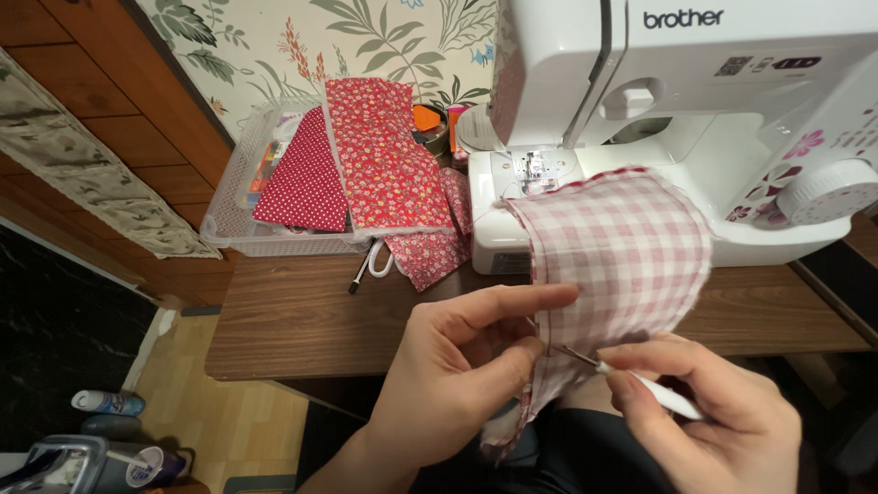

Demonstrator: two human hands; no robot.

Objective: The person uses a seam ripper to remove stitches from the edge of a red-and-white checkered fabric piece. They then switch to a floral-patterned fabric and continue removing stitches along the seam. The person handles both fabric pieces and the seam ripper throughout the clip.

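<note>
Pink-white gingham piece [613, 247] pinched in our left hand [457, 366] at seam edge, rest draped up beyond our knuckles onto white sewing machine [695, 119]. Our right hand [722, 421] closed around seam ripper [640, 382] — tip at seam, touching left thumb. Risk, we judge: tip slips, nicks cloth or thumb. Count: one ripper, three red fabric pieces [384, 155] in clear tray [229, 197] up-left of left hand.

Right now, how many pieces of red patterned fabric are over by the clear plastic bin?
3. A red polka-dot piece lies in the clear bin, a red floral piece drapes over its right edge, and another floral piece hangs below onto the table. More may be hidden underneath.
</note>
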